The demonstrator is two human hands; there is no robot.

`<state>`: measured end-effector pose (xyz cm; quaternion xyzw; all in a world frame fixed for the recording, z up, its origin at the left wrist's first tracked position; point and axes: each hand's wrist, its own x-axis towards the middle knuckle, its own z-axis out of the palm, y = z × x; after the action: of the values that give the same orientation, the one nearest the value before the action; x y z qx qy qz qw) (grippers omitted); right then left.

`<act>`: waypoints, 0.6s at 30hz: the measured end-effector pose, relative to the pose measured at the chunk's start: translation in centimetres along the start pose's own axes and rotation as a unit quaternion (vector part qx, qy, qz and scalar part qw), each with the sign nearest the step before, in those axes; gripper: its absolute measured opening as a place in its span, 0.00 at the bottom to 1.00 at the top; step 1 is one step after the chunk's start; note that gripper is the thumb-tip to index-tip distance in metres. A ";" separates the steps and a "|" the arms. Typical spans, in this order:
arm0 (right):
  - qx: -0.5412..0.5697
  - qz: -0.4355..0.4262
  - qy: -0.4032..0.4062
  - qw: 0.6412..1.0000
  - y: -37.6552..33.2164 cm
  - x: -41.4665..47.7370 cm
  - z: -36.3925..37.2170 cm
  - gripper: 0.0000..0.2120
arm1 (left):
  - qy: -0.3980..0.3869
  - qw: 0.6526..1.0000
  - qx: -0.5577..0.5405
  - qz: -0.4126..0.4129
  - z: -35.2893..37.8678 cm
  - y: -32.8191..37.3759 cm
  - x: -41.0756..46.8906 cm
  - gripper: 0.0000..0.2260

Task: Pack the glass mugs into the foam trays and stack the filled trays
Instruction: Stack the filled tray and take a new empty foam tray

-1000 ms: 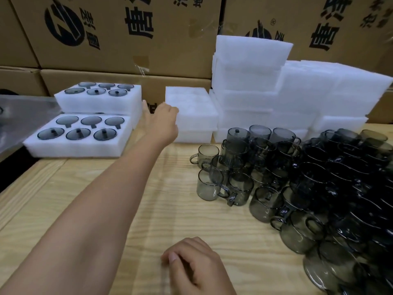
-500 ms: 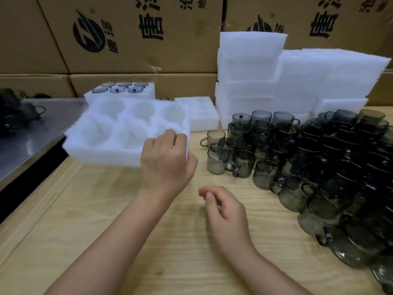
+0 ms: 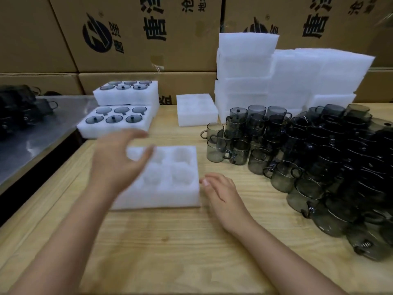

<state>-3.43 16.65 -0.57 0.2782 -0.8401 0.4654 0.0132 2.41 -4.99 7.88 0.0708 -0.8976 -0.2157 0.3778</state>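
White foam tray (image 3: pixel 170 188), round pockets empty, flat on the counter (image 3: pixel 170 241) left of heaped smoky mugs (image 3: pixel 308 158). Left hand (image 3: pixel 119 160) blurred over its left pockets, fingers spread, holding nothing; right hand (image 3: pixel 221 192) loosely curled beside its right edge, contact unclear.

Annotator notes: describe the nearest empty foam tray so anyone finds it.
On the wooden table, left of the glass mug pile, one white foam tray lies nearest the person. Its pockets are empty, unlike the filled trays behind, and nothing is stacked with it.
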 end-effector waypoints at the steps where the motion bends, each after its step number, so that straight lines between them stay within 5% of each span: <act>1: 0.004 0.001 -0.003 1.000 0.1 0.1 0.1 0.14 | 0.034 0.997 -0.026 -0.071 -0.7 -2.2 0.7 0.21; 4: 0.035 0.013 -0.002 0.999 0.0 0.1 -0.1 0.15 | 0.069 0.908 -0.233 -0.340 -0.9 -7.4 1.5 0.22; 6: 0.072 0.015 -0.020 0.997 -0.2 0.0 -0.1 0.17 | -0.004 0.836 -0.339 -0.430 0.3 -9.2 0.5 0.20; 9: 0.117 0.006 0.003 0.993 -0.6 0.0 -0.4 0.14 | -0.109 0.795 -0.431 -0.411 1.5 -9.4 -1.2 0.18; 12: 0.116 0.000 0.091 0.989 -0.6 0.4 -2.1 0.16 | -0.126 0.771 -0.464 -0.417 2.2 -8.0 -1.6 0.18; 18: -0.127 0.021 0.077 0.989 -0.5 1.2 -4.9 0.22 | -0.156 0.779 -0.464 -0.391 4.3 -3.9 -2.2 0.22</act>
<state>-5.37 19.82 2.91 0.2201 -0.8943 0.3756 0.1035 0.78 -6.47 2.08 0.1967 -0.6307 -0.7436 0.1032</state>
